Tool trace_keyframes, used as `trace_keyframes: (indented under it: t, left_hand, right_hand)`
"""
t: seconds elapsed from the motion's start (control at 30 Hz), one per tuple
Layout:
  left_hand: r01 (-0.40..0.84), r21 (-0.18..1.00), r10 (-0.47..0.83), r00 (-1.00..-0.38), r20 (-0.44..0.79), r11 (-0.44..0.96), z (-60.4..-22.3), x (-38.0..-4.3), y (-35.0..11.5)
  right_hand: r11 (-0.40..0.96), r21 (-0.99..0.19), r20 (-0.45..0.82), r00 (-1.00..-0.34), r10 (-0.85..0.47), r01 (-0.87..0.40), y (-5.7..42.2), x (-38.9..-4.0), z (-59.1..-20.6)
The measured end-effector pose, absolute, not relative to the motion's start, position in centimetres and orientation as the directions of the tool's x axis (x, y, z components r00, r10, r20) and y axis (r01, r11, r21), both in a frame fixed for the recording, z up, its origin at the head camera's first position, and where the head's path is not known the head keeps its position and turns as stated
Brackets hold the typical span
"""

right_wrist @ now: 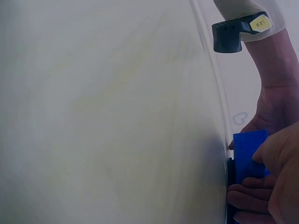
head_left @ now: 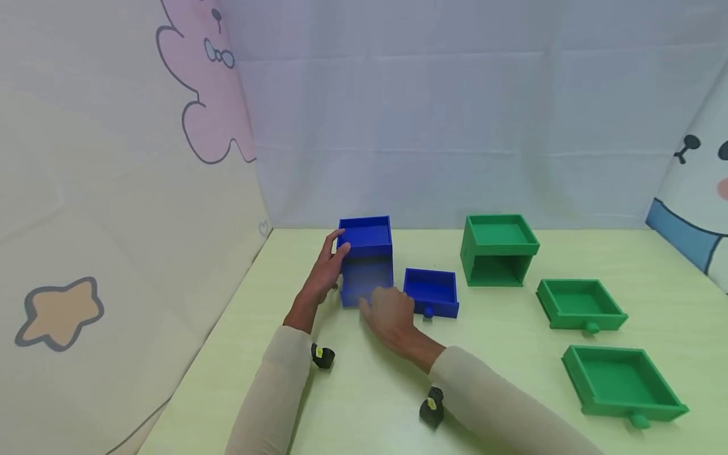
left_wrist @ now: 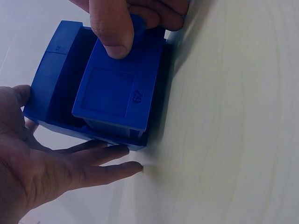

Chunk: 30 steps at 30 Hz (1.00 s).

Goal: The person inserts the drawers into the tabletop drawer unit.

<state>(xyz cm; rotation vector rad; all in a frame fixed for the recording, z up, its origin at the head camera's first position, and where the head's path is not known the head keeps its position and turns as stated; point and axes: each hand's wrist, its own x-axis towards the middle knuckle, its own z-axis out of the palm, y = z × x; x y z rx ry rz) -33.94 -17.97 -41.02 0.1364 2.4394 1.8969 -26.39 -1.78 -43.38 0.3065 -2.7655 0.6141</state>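
Observation:
In the head view a blue cabinet [head_left: 366,234] with a shallow tray top stands upright on the table. My left hand [head_left: 325,272] rests along its left side, fingers stretched out and the thumb at the upper front edge. A blue drawer [left_wrist: 108,93], marked with a number on its front, sits in the cabinet's opening with its front end sticking out. My right hand [head_left: 392,315] pinches the drawer's round blue knob [left_wrist: 138,28] between thumb and fingers. From the right wrist view, the right hand hides much of the blue front.
Another blue drawer [head_left: 430,287] lies just right of the cabinet. Farther right stands a green cabinet [head_left: 500,243] with an open front, and two green drawers, one behind [head_left: 581,304] and one nearer [head_left: 624,382], lie on the table [head_left: 364,404]. Cloth walls border the table.

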Motion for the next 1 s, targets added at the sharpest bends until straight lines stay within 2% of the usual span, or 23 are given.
trace_keyframes:
  t: [0.4, 0.67, 1.0]
  left_hand:
    - [0.018, 0.969, 0.088, -0.996, -0.004, 0.248, -41.01, -33.53, -18.41]
    - [0.016, 0.969, 0.096, -0.995, -0.008, 0.245, -41.07, -33.2, -18.19]
    - [0.021, 0.971, 0.086, -0.996, 0.0, 0.239, -40.69, -33.39, -17.78]
  right_hand:
    - [0.887, -0.383, 0.327, -0.936, -0.13, -0.257, -2.24, -26.55, -43.74]
    - [0.86, -0.433, 0.329, -0.936, -0.126, -0.268, -2.01, -26.56, -43.79]
    - [0.875, -0.419, 0.356, -0.93, -0.087, -0.242, -1.74, -27.29, -43.8]
